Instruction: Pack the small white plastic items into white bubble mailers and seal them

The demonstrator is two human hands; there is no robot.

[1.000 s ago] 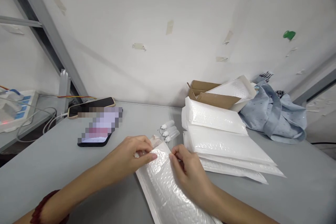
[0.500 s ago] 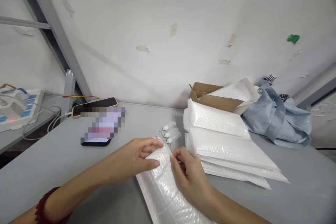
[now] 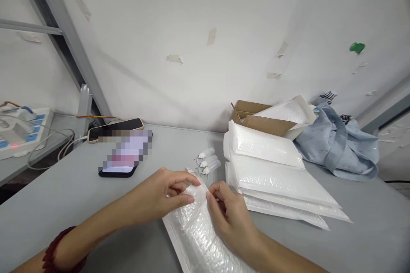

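A white bubble mailer (image 3: 205,232) lies in front of me, running off the bottom of the view. My right hand (image 3: 229,217) pinches its upper right edge between thumb and fingertips. Resting at the mailer's top end, my left hand (image 3: 173,192) has its thumb and index finger apart, with the other fingers curled under and partly hidden. Just beyond the mailer's top edge lie three small clear plastic bottles (image 3: 209,162) with white caps and thin loops.
To the right is a stack of white bubble mailers (image 3: 282,179). Behind it stand an open cardboard box (image 3: 269,124) and a light blue cloth bag (image 3: 336,145). Two phones (image 3: 118,129) lie at the left, near a power strip (image 3: 38,130) with cables.
The mailer has shifted slightly left, and its top edge now lies more to the left of the bottles. Both hands stay almost in place.
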